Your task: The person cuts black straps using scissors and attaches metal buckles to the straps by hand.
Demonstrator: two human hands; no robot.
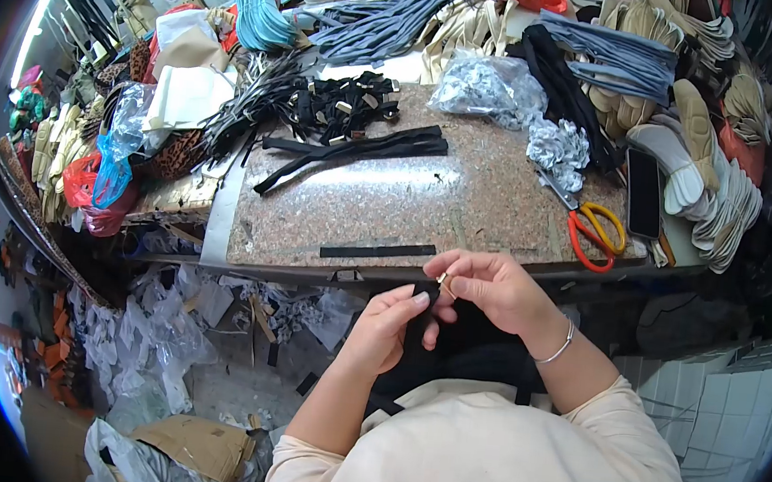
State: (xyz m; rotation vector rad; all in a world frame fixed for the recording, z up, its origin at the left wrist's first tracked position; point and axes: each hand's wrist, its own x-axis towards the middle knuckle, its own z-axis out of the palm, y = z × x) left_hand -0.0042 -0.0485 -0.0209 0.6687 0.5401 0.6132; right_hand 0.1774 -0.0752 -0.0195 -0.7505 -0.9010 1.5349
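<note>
My left hand (388,324) is closed, with thumb and fingers pinching a black strap (425,301) just off the table's front edge. Close beside it, my right hand (496,292) pinches a small gold-coloured metal buckle (442,281) between thumb and fingertips. The fingers hide part of the buckle, and I cannot tell whether the strap runs through it. On the tabletop just beyond my hands lies a short flat black strip (378,251).
Scissors (593,233) and a phone (643,195) lie at the stone tabletop's (500,196) right side. Long black strips (357,153) and black straps with metal buckles (352,105) lie farther left. Crumpled silvery foil (557,150) and a plastic bag (487,86) sit behind.
</note>
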